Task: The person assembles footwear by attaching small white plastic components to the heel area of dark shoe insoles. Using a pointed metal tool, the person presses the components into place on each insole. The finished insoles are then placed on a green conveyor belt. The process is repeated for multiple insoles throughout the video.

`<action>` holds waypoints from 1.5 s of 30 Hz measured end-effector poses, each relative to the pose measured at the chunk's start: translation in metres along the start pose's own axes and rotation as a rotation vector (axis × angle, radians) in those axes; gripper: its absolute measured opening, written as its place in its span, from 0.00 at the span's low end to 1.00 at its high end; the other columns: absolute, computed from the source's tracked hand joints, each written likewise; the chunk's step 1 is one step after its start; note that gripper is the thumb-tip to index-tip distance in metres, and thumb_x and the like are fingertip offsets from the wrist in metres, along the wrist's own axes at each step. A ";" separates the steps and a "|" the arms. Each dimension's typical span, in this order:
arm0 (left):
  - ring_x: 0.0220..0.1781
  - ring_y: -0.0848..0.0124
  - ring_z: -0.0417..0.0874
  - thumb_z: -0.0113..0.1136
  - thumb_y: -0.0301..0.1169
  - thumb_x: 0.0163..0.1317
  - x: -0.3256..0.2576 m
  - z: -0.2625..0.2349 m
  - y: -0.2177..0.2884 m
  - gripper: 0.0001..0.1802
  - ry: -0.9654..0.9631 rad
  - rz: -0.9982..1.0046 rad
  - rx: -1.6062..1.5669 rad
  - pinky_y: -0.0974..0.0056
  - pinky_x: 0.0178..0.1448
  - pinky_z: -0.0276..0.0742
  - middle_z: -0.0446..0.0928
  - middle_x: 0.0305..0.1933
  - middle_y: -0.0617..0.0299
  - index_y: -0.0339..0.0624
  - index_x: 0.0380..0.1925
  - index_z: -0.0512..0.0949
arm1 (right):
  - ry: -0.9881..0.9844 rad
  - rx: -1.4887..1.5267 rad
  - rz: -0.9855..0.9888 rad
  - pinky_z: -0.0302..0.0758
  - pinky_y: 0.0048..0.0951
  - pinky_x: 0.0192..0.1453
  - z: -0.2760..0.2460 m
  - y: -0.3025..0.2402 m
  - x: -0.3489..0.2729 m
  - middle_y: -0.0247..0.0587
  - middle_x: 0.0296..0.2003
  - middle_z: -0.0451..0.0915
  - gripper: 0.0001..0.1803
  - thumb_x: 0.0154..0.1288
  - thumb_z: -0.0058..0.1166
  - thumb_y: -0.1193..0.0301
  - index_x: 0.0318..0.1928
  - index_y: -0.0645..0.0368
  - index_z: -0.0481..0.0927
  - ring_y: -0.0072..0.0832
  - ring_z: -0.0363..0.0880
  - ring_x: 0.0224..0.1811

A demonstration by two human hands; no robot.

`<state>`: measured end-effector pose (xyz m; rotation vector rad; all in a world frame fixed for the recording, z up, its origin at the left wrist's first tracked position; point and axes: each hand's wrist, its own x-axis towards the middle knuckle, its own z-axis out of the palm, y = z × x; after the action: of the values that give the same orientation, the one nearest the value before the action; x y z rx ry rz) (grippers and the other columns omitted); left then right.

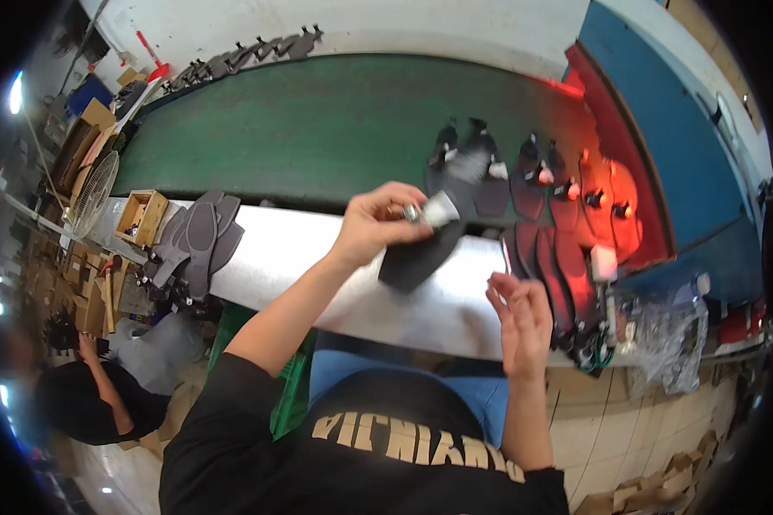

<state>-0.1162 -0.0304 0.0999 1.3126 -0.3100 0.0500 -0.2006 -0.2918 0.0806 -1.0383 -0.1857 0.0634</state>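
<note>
Sole [429,251], dark grey and partly motion-blurred, is positioned over the pale metal worktop [275,262], in front of the person, with its far end toward the green belt [292,120]. The left hand [382,223] is clamped on the sole, with thumb and fingers together at a white piece [441,209]; a small shiny part [412,212] shows at the fingertips. The right hand [522,322] is raised near the worktop's front edge, palm turned inward, fingers bent and apart from the thumb. Just beside it, to the right, lies an overlapping pile of dark soles [545,266], tinted by red light. Further dark soles with black upright parts [528,184] stand in a group at the belt's right end, next to a blue housing [644,129]. At the worktop's left end, a pile of grey soles [202,236] lies near a wooden box [141,217] containing small items too indistinct to identify.
</note>
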 end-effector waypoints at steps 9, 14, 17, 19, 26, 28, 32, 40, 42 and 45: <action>0.55 0.60 0.81 0.64 0.21 0.54 -0.098 0.039 0.001 0.15 -0.038 -0.447 -0.413 0.61 0.53 0.79 0.75 0.57 0.49 0.32 0.44 0.81 | -0.019 0.287 0.039 0.73 0.40 0.58 0.042 -0.026 0.004 0.40 0.37 0.74 0.13 0.59 0.56 0.73 0.43 0.62 0.70 0.29 0.74 0.38; 0.53 0.60 0.82 0.58 0.22 0.60 -0.113 0.036 -0.002 0.16 0.084 -0.535 -0.449 0.61 0.50 0.83 0.76 0.56 0.52 0.33 0.49 0.78 | -0.049 -0.280 0.094 0.66 0.18 0.42 0.038 -0.028 -0.019 0.31 0.34 0.69 0.19 0.53 0.66 0.77 0.36 0.56 0.65 0.17 0.67 0.36; 0.51 0.63 0.82 0.60 0.19 0.58 -0.118 0.036 -0.007 0.15 0.107 -0.508 -0.452 0.62 0.50 0.84 0.77 0.53 0.55 0.35 0.46 0.80 | -0.089 -0.522 0.063 0.69 0.19 0.42 0.037 -0.016 -0.036 0.31 0.32 0.73 0.18 0.52 0.66 0.79 0.38 0.60 0.69 0.17 0.72 0.35; 0.49 0.65 0.83 0.62 0.17 0.56 -0.120 0.036 -0.010 0.15 0.118 -0.475 -0.440 0.62 0.49 0.85 0.78 0.51 0.56 0.36 0.44 0.80 | -0.116 -0.646 0.016 0.71 0.19 0.42 0.036 -0.014 -0.040 0.33 0.31 0.76 0.16 0.52 0.65 0.81 0.38 0.61 0.71 0.18 0.74 0.34; 0.43 0.67 0.85 0.65 0.17 0.54 -0.125 0.033 -0.012 0.16 0.126 -0.527 -0.364 0.63 0.44 0.87 0.79 0.49 0.52 0.36 0.45 0.80 | -0.105 -0.665 -0.066 0.74 0.25 0.49 0.039 -0.003 -0.044 0.44 0.39 0.83 0.28 0.49 0.64 0.82 0.55 0.63 0.79 0.28 0.81 0.41; 0.43 0.66 0.85 0.65 0.18 0.54 -0.127 0.033 -0.014 0.17 0.120 -0.524 -0.368 0.62 0.44 0.87 0.79 0.49 0.50 0.36 0.46 0.80 | -0.097 -0.678 -0.059 0.74 0.26 0.49 0.039 -0.003 -0.046 0.45 0.40 0.83 0.26 0.49 0.64 0.82 0.53 0.63 0.80 0.31 0.81 0.42; 0.46 0.65 0.84 0.65 0.20 0.55 -0.126 0.034 -0.014 0.18 0.092 -0.512 -0.416 0.61 0.47 0.86 0.79 0.50 0.48 0.35 0.47 0.79 | -0.108 -0.702 -0.111 0.74 0.27 0.49 0.035 0.000 -0.048 0.45 0.40 0.83 0.24 0.48 0.64 0.82 0.50 0.63 0.81 0.33 0.81 0.41; 0.51 0.65 0.82 0.66 0.19 0.53 -0.122 0.036 -0.007 0.19 0.068 -0.537 -0.380 0.59 0.55 0.82 0.79 0.52 0.48 0.32 0.48 0.79 | -0.125 -0.667 -0.123 0.74 0.27 0.48 0.036 0.004 -0.047 0.45 0.40 0.83 0.24 0.48 0.64 0.83 0.50 0.64 0.81 0.33 0.81 0.41; 0.52 0.64 0.82 0.66 0.19 0.53 -0.121 0.036 -0.006 0.19 0.053 -0.543 -0.375 0.59 0.56 0.81 0.79 0.52 0.48 0.33 0.48 0.80 | -0.127 -0.668 -0.127 0.74 0.28 0.48 0.036 0.005 -0.047 0.45 0.40 0.83 0.24 0.48 0.64 0.83 0.50 0.64 0.81 0.33 0.81 0.41; 0.52 0.64 0.81 0.66 0.18 0.52 -0.122 0.036 -0.006 0.19 0.044 -0.529 -0.367 0.59 0.58 0.80 0.79 0.52 0.48 0.33 0.47 0.80 | -0.130 -0.664 -0.127 0.74 0.28 0.48 0.036 0.005 -0.047 0.46 0.41 0.83 0.24 0.47 0.64 0.82 0.49 0.64 0.81 0.33 0.81 0.41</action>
<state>-0.2385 -0.0495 0.0714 0.9913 0.0729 -0.4072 -0.2530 -0.2650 0.0887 -1.6821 -0.4077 -0.0515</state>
